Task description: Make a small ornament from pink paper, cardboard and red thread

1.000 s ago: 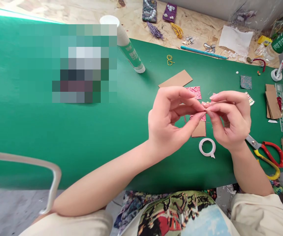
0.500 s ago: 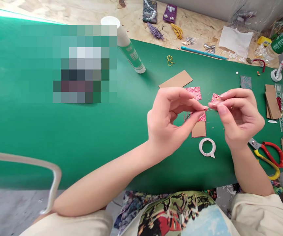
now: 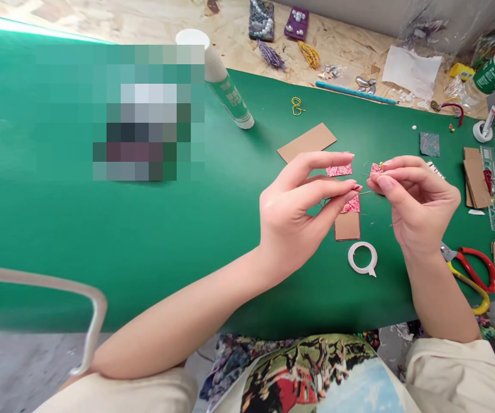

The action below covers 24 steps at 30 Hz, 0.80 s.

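Note:
Above the patterned pieces, my left hand (image 3: 305,209) is closed in a pinch of thumb and middle finger, its index finger raised. A thin needle (image 3: 365,192) points out from those fingertips toward the right. My right hand (image 3: 419,198) pinches too, a short gap away; what sits between its fingertips is too small to make out. A red-and-white patterned piece (image 3: 375,168) shows just behind the right fingertips. Beneath the left fingers lie another patterned piece (image 3: 339,171) and a brown card with red-patterned covering (image 3: 347,226), partly hidden.
Near me lies a white tape ring (image 3: 362,258); red-and-yellow scissors (image 3: 473,275) are beside my right forearm. A brown card strip (image 3: 307,143), a glue stick (image 3: 230,92) and a blue pencil (image 3: 357,92) lie farther back. Brown cards (image 3: 477,178) and a clear ruler (image 3: 492,189) are at right.
My left index finger has lifted and straightened away from the pinch. My right hand has shifted and turned slightly, and the fingers have drawn closer together. The objects on the table stay put.

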Available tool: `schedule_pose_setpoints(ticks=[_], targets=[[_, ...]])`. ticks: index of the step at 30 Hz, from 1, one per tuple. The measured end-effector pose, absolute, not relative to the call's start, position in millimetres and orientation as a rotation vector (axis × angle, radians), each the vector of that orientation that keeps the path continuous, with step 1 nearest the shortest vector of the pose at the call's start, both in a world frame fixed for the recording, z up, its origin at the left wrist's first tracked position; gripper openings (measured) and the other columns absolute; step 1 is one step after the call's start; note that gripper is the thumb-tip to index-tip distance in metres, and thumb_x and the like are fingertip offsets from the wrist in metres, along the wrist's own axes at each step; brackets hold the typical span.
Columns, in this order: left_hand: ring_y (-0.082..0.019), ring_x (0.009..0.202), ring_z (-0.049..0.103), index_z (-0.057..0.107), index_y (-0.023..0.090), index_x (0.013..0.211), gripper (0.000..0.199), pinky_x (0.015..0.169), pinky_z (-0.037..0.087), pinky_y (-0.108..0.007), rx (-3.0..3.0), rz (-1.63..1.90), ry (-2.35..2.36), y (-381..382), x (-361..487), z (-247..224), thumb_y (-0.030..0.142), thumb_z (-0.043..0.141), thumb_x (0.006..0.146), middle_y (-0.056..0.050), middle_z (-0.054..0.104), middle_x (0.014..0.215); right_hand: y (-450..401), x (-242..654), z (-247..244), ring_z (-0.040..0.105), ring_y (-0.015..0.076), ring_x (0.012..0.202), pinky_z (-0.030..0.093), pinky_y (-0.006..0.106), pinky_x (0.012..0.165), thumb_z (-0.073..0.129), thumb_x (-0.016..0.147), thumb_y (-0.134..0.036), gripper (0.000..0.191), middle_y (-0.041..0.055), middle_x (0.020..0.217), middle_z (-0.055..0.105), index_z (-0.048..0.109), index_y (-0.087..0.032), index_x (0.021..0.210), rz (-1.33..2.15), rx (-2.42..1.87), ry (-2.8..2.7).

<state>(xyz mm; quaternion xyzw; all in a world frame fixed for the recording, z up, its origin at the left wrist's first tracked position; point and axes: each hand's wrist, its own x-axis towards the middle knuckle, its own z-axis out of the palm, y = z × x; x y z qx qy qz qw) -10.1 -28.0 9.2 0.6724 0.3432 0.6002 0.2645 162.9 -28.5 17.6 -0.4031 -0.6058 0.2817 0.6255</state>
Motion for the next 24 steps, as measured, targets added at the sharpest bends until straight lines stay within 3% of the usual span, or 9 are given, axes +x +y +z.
schedule_pose_setpoints(ticks=[7, 14, 20, 24], targets=[[-0.022, 0.094, 0.075, 0.078, 0.033, 0.093, 0.015, 0.077, 0.067, -0.039, 1.868, 1.615, 0.983, -26.7, -11.1, 9.9, 0.020, 0.078, 0.086, -0.002, 0.077, 0.103, -29.0, 161.5, 19.2, 0.074, 0.0131, 0.076, 0.071, 0.030, 0.068, 0.081, 0.084, -0.027, 0.007, -0.0001, 0.091, 0.072, 0.075, -0.023, 0.084, 0.691, -0.957, -1.390], [-0.017, 0.087, 0.075, 0.078, 0.025, 0.090, 0.011, 0.075, 0.065, -0.029, 1.900, 1.603, 1.044, -31.1, -8.2, 16.5, 0.014, 0.076, 0.086, -0.003, 0.077, 0.094, -30.7, 161.0, 25.9, 0.074, 0.0131, 0.079, 0.070, 0.028, 0.068, 0.083, 0.080, -0.019, 0.007, 0.0005, 0.089, 0.072, 0.077, -0.022, 0.081, 0.772, -0.968, -1.381], [-0.017, 0.087, 0.075, 0.077, 0.025, 0.089, 0.009, 0.072, 0.064, -0.029, 1.902, 1.589, 1.090, -32.6, -8.0, 17.9, 0.016, 0.077, 0.087, -0.003, 0.077, 0.094, -33.1, 159.9, 27.0, 0.075, 0.0162, 0.086, 0.072, 0.034, 0.075, 0.078, 0.086, -0.022, 0.002, 0.0026, 0.095, 0.072, 0.077, -0.024, 0.086, 0.768, -0.977, -1.424], [-0.016, 0.087, 0.075, 0.077, 0.024, 0.090, 0.008, 0.073, 0.064, -0.028, 1.890, 1.595, 1.079, -32.8, -7.5, 17.5, 0.016, 0.076, 0.087, -0.003, 0.077, 0.095, -33.3, 159.5, 28.1, 0.075, 0.0159, 0.087, 0.071, 0.032, 0.075, 0.078, 0.085, -0.017, 0.008, 0.0023, 0.092, 0.071, 0.077, -0.024, 0.087, 0.742, -0.940, -1.451]])
